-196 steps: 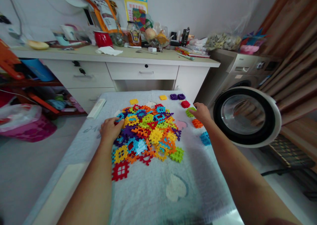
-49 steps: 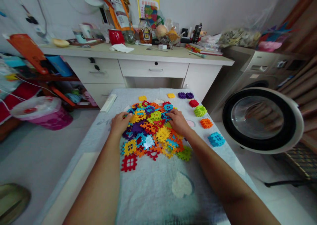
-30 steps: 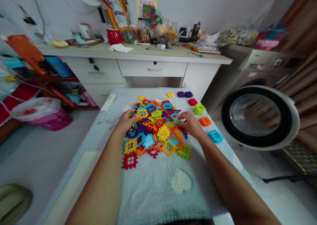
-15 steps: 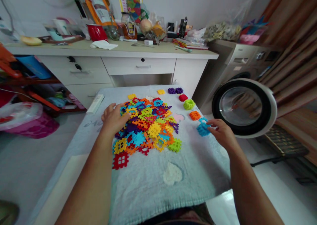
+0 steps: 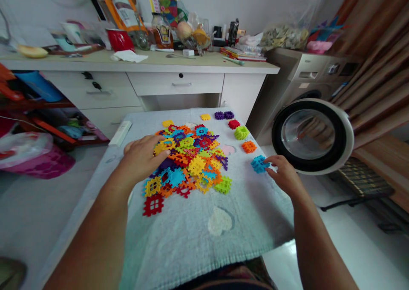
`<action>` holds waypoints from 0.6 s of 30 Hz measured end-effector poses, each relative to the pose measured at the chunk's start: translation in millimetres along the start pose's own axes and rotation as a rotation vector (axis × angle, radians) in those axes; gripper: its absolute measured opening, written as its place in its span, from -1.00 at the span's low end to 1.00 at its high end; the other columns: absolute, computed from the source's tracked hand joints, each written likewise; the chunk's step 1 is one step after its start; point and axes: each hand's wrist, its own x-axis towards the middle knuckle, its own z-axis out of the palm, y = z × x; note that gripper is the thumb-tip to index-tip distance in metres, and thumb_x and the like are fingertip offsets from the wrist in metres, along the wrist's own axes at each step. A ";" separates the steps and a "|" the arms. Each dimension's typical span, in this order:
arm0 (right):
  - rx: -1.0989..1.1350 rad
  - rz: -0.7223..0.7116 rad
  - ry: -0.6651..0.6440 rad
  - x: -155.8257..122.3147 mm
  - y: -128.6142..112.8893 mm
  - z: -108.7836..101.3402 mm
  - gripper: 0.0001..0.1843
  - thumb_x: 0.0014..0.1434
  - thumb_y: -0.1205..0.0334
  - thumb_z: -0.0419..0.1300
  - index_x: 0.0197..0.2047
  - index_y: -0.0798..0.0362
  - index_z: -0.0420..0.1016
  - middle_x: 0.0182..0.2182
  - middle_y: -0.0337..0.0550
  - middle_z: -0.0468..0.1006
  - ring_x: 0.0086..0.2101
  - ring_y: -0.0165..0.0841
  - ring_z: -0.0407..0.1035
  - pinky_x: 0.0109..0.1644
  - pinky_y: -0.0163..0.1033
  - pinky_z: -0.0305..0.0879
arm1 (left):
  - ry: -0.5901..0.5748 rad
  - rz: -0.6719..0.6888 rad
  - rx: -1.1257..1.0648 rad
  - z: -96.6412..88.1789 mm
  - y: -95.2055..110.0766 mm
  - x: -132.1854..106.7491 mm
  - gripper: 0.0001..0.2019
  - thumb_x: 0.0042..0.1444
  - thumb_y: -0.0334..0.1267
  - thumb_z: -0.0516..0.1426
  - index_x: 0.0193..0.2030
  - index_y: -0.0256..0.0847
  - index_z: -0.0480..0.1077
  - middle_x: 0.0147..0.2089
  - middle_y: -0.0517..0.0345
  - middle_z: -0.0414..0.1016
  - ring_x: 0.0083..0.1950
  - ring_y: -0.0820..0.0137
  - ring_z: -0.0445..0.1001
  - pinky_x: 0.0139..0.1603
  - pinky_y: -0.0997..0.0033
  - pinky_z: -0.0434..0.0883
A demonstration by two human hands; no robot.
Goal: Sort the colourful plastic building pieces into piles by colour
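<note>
Blue plastic pieces form a small stack (image 5: pixel 258 165) near the right side of the cloth (image 5: pixel 249 224); the right hand (image 5: pixel 283 173) has its fingertips at the stack's edge, though whether they grip it I cannot tell. The left hand (image 5: pixel 142 157), thumb and fingers apart, covers the left edge of a mixed pile (image 5: pixel 191 153). Beyond the stack sit orange (image 5: pixel 249 147), green (image 5: pixel 241 132), red (image 5: pixel 234 124) and purple blocks (image 5: pixel 224 115). A white box (image 5: pixel 120 133) lies by the cloth's left edge, a drawer desk (image 5: pixel 179 82) stands behind, and an open washer door (image 5: pixel 313 134) stands just beyond the right side.
</note>
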 end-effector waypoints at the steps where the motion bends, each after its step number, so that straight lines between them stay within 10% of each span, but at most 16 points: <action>1: -0.007 -0.001 0.015 0.5 -3.1 -1.1 -0.73 0.09 0.22 0.20 -0.13 0.01 0.60 -0.12 -0.03 0.52 -0.22 -0.23 0.48 -0.07 -0.08 0.43 | -0.018 0.003 0.014 4.5 -3.7 -6.2 -0.46 0.19 0.06 0.00 0.22 -0.13 0.38 0.26 -0.04 0.44 0.28 0.05 0.37 0.31 -0.05 0.21; 6: 0.033 -0.054 0.030 10.8 -45.4 3.9 -0.73 0.20 0.15 0.17 -0.08 0.03 0.57 -0.07 0.00 0.52 -0.24 -0.26 0.48 -0.10 -0.11 0.42 | -0.078 -0.056 -0.034 41.7 -18.0 -46.1 -0.24 0.08 0.21 0.11 0.36 -0.13 0.26 0.44 -0.16 0.16 0.44 -0.06 0.15 0.37 -0.10 0.16; 11: 0.144 -0.268 -0.265 29.5 -115.7 38.8 -0.79 0.23 0.27 0.18 -0.09 0.03 0.57 -0.16 -0.07 0.60 -0.25 -0.30 0.47 -0.11 -0.19 0.38 | -0.097 -0.106 -0.106 77.3 -17.5 -68.5 0.05 -0.17 0.22 0.31 0.46 -0.11 0.09 0.50 -0.24 -0.04 0.50 -0.19 -0.01 0.39 -0.19 0.13; 18: -0.063 -0.304 -0.288 54.4 -141.2 91.0 -0.68 0.23 0.42 0.08 -0.04 0.10 0.60 -0.07 0.05 0.59 -0.04 -0.19 0.41 0.11 -0.14 0.23 | 0.100 0.004 -0.152 98.9 -14.9 -64.8 -0.22 0.01 0.06 0.27 0.35 -0.19 0.24 0.39 -0.21 0.18 0.42 -0.04 0.17 0.42 -0.10 0.18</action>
